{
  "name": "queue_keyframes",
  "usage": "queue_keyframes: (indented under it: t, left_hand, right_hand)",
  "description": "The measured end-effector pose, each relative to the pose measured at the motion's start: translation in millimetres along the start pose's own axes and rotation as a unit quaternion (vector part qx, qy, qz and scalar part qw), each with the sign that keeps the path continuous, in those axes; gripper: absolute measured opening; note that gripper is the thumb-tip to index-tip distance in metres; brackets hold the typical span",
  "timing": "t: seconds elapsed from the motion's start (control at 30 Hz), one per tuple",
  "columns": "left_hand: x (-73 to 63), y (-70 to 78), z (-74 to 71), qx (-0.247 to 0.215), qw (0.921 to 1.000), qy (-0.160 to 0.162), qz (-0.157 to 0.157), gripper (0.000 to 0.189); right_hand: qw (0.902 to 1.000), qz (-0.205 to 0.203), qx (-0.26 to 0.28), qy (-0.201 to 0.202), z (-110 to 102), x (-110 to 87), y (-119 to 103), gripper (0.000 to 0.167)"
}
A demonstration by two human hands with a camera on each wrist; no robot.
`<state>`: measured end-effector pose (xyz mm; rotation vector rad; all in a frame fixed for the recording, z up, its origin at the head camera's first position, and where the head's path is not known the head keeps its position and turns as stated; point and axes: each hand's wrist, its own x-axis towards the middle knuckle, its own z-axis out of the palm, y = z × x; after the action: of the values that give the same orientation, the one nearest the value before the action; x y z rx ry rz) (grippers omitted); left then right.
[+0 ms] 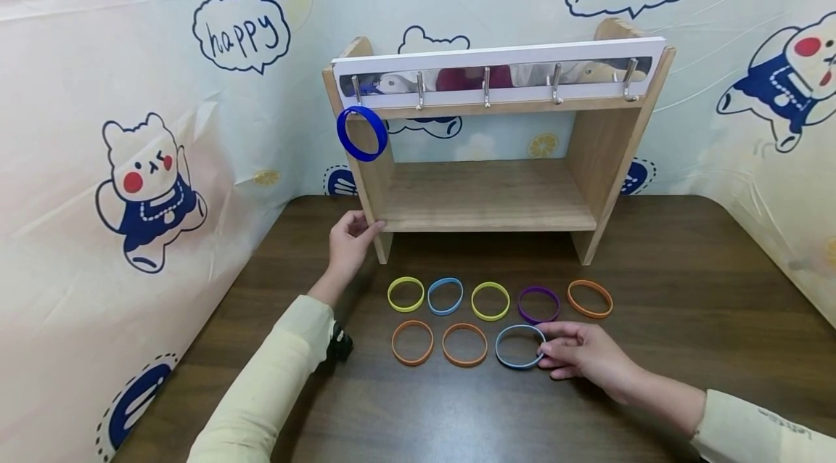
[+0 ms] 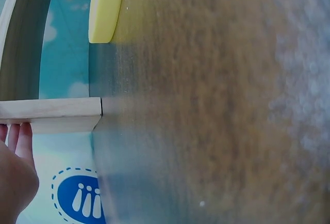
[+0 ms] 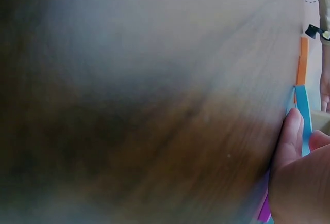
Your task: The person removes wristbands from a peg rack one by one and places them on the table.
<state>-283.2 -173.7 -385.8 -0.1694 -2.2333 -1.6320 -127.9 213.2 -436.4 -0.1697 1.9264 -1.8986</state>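
My left hand (image 1: 347,251) grips the left side panel of a small wooden rack (image 1: 490,194) near its lower shelf; its fingertips press the panel in the left wrist view. My right hand (image 1: 593,358) pinches the right edge of a light blue wristband (image 1: 499,354) in the front row on the table. Thumb and finger lie on either side of the band in the right wrist view. A dark blue wristband (image 1: 362,156) hangs from the leftmost metal hook of the rack. Beside the pinched band lie two orange wristbands (image 1: 464,364).
A back row on the brown table (image 1: 705,289) holds yellow bands (image 1: 490,318), a light blue band (image 1: 445,313), a purple band (image 1: 539,321) and an orange band (image 1: 591,315). Several hooks (image 1: 486,89) line the rack's mirrored top bar. A printed curtain (image 1: 215,107) stands behind.
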Motion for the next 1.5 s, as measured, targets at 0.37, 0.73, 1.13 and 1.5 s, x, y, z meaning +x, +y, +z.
queue_keyframes:
  t: [0.37,0.73,1.13,1.5]
  left_hand:
    - [-2.7,2.1,-0.7,0.0,1.0,-0.001,-0.001,0.029]
    - [-1.2,3.0,-0.3,-0.003,1.0,-0.001,-0.002,0.03]
    - [-2.7,4.0,-0.6,-0.004,1.0,0.0,-0.002,0.03]
    - [-1.7,1.0,-0.5,-0.013,0.9999,0.002,0.008,0.029]
  right_hand:
    - [0.9986,-0.011,-0.048,0.017,4.7,0.1,-0.2,0.048]
    - [0.9961,-0.014,-0.08,0.033,8.3,-0.3,-3.3,0.045]
    - [0.9947,-0.011,-0.091,0.047,10.7,-0.1,-4.6,0.043]
    - [0.9927,-0.001,-0.103,0.063,9.3,-0.7,-3.5,0.038]
